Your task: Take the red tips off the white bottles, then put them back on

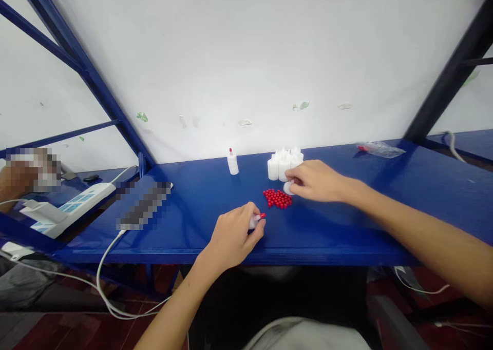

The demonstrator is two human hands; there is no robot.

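Your left hand (238, 233) wraps a small bottle (253, 222) with a red cap (262, 215), its body mostly hidden by your fingers. Your right hand (311, 181) pinches a white piece (288, 188), partly covered, beside the pile of red caps (277, 198). White bottles (284, 168) cluster just behind; their contents can't be made out.

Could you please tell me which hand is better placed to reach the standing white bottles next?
Probably the right hand: it is close beside the white bottles, though it holds a white item. The left hand is farther away, holding a red-tipped bottle.
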